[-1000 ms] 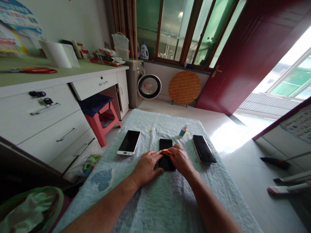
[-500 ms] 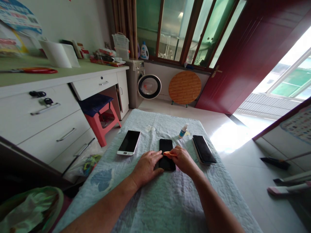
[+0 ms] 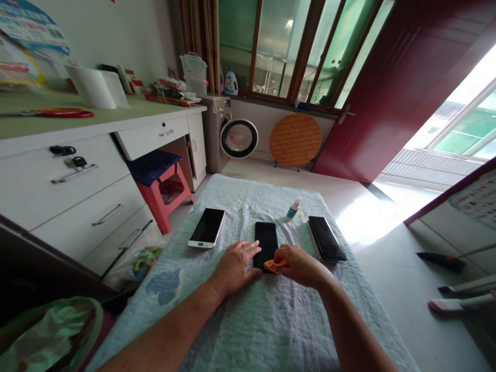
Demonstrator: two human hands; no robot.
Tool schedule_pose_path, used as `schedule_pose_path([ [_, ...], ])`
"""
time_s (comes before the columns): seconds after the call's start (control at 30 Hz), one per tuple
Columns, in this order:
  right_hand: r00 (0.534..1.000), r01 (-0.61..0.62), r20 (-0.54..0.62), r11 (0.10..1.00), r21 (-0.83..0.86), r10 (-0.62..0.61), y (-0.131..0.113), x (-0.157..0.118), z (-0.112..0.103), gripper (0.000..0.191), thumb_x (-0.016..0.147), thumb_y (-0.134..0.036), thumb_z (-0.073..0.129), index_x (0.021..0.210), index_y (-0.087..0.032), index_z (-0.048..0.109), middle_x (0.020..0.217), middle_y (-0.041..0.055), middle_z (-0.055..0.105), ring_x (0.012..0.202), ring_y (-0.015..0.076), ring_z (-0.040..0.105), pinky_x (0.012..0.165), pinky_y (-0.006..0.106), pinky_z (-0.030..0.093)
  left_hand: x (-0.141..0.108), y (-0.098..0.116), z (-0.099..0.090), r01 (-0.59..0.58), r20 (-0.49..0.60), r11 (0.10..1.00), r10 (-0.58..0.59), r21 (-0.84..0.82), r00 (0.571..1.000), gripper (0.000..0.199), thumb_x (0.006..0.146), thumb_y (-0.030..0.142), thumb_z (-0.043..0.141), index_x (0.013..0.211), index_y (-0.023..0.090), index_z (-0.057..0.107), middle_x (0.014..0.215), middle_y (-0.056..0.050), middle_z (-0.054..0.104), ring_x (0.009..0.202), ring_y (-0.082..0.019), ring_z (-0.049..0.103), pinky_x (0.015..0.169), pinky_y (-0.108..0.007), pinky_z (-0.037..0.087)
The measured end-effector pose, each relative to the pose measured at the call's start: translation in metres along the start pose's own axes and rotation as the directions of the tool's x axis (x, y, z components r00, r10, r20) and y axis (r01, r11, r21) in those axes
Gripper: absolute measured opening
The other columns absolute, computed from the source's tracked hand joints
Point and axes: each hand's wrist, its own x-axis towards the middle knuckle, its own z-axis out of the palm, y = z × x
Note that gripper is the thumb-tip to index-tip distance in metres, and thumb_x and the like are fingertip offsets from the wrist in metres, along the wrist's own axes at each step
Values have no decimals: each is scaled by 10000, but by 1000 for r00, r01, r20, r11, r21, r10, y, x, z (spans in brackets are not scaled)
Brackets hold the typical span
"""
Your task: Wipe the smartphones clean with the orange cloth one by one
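A black smartphone point(image 3: 266, 238) lies face up on the cloth-covered table in front of me. My left hand point(image 3: 237, 262) rests along its left side, fingers stretched out and touching the edge, thumb by the lower left corner. Pinched in my right hand point(image 3: 296, 263) is an orange cloth point(image 3: 274, 266), pressed on the lower part of the phone's screen. Part of the cloth is hidden inside the fingers. Beyond the phone stands a small spray bottle point(image 3: 293, 210) with a blue label.
A white phone point(image 3: 206, 228) lies to the left, and a dark phone point(image 3: 327, 238) lies on the right atop another flat item. The table wears a pale blue quilted cloth point(image 3: 240, 330). A red stool point(image 3: 165, 204) and white drawers point(image 3: 89, 201) stand left.
My right hand has slid the orange cloth from the middle of the screen down to its lower end. The left hand and the phone have stayed in place.
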Motion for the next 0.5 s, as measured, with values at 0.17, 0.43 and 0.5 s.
schedule_pose_path([
  [0.17,1000,23,-11,1000,-7,-23,-7,1,6,135,751,-82,588,766,-171,688,778,17,619,708,115,539,643,211,340,0,-3,3,-6,-19,1000,5,-24,1000,507,804,412,730,1250,200,614,1381,-98,565,1242,-284,527,1069,-439,402],
  [0.43,993,2,-114,998,63,5,-23,5,22,150,837,-127,593,738,-180,692,800,1,548,643,78,495,612,205,338,3,-3,3,12,7,998,-12,-68,1000,645,764,495,742,1300,177,573,1381,-115,562,1249,-289,520,1068,-425,400],
  [0.5,991,19,-130,997,68,-10,-26,6,25,160,836,-112,587,725,-175,684,793,-1,540,641,78,486,613,206,340,4,-3,2,23,15,997,-22,-69,1000,658,751,455,763,1307,166,562,1387,-118,556,1258,-289,512,1074,-419,393],
])
